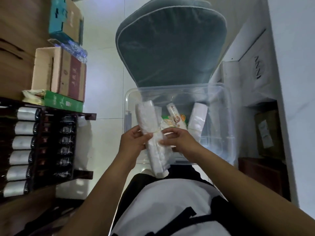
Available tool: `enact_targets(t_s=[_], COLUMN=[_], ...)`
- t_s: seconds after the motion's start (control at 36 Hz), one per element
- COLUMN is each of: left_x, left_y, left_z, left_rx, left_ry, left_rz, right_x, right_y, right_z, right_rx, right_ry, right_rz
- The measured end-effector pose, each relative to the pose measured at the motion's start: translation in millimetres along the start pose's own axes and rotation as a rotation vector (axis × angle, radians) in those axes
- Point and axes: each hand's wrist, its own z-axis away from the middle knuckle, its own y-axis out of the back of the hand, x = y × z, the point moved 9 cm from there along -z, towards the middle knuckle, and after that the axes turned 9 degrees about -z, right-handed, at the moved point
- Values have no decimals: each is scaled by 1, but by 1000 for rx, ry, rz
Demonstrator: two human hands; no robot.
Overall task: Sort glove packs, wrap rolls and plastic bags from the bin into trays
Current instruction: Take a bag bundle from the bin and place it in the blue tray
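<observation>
My left hand (134, 142) and right hand (182, 142) hold the bag bundle (147, 116) with curled fingers over the bin's (227, 106) near rim; I'd keep these 2 grips mid-bundle and carry it level to the tray (41, 133).

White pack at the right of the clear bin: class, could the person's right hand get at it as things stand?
Probably yes, once freed: the right hand holds the bag bundle, but the white pack stands uncovered just beyond it in the open bin.
</observation>
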Motion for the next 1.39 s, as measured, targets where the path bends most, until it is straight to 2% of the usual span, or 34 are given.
enact_targets(t_s=[0.06, 0.14, 0.22, 0.28, 0.44, 0.56, 0.72, 0.81, 0.92, 1.19, 1.28, 1.39], left_x=[-12, -26, -43, -56, -93, -106, -109, -108, -108, -95, -87, -76], left_y=[19, 41, 56, 62, 64, 62, 68, 74, 78, 76, 72, 69], left_z=[2, 6, 12, 15, 15, 6, -7, -9, -5, 13, 17, 16], left_rx=[85, 184, 253, 278, 300, 322, 363, 383, 383, 333, 276, 213], left_ry=[30, 53, 85, 111, 211, 248, 254, 252, 257, 265, 245, 210], left_rz=[22, 75, 135, 177, 237, 257, 242, 250, 239, 248, 240, 218], right_x=[9, 23, 31, 39, 68, 79, 92, 94, 96, 67, 48, 20], right_y=[9, 47, 76, 77, 55, 45, 47, 50, 52, 42, 41, 40], right_z=[-14, -41, -66, -85, -146, -182, -210, -215, -215, -194, -179, -147], right_rx=[33, 265, 433, 403, 233, 230, 326, 355, 307, 218, 224, 197], right_ry=[-63, -84, -74, -75, -54, -39, -96, -113, -131, -78, -66, -37], right_rz=[10, 95, 434, 653, 1079, 1207, 1385, 1420, 1446, 1271, 1137, 790])
